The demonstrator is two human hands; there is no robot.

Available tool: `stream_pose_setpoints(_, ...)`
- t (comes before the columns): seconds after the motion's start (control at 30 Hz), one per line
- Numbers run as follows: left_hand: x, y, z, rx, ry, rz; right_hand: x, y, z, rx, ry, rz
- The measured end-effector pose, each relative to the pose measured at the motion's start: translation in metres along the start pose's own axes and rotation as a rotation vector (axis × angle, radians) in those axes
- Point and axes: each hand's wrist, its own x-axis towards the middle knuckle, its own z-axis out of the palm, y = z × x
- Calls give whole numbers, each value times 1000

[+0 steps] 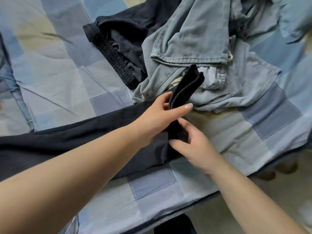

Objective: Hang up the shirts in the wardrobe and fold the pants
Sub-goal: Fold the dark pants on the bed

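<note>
Dark navy pants [70, 141] lie stretched across a blue patchwork bedspread [55, 85], one black folded end [185, 88] lifted upright. Just behind, light blue denim pants [194, 36] sprawl crumpled, a hemmed leg doubled over the pale drawstring waist. Beside them at the left, another dark garment [118, 43] with a ribbed elastic waistband lies bunched.

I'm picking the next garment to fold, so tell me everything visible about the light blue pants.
The light blue pants look like faded, soft denim and lie crumpled on the checked bedcover. One hemmed leg end folds across the top; a gathered waistband with a pale drawstring shows below. They overlap a dark garment. Neither hand clearly touches them.
</note>
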Motion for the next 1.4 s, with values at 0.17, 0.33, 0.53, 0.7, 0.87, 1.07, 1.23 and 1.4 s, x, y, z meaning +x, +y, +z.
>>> stream_pose_setpoints(0.17, -26, 18, -57, 431, 315, 103, -7, -20, 68, -198, -121, 35)
stream_pose_setpoints(0.33, -59, 23, -143, 451, 537, 67, -14, -40, 149, -190, -261, -9)
stream_pose_setpoints(0.53, -113, 10, -252, 300, 676, 67, -15, -51, 259, -206, -311, -68)
stream_pose_setpoints(0.7, -169, -3, -345, 294, 673, 130, -10, -46, 367, -181, -295, -108)
stream_pose_setpoints(0.87, -242, -37, -436, 262, 670, 105, -16, -39, 478, -202, -314, -123)
stream_pose_setpoints(1.07, -330, -88, -550, 242, 721, 105, -18, -31, 614, -189, -369, -126)
stream_pose_setpoints(1.23, -380, -124, -621, 198, 856, 102, -16, -22, 703, -245, -412, -141)
stream_pose_setpoints(1.4, -385, -143, -664, 194, 966, 174, -2, -4, 770, -313, -297, -147)
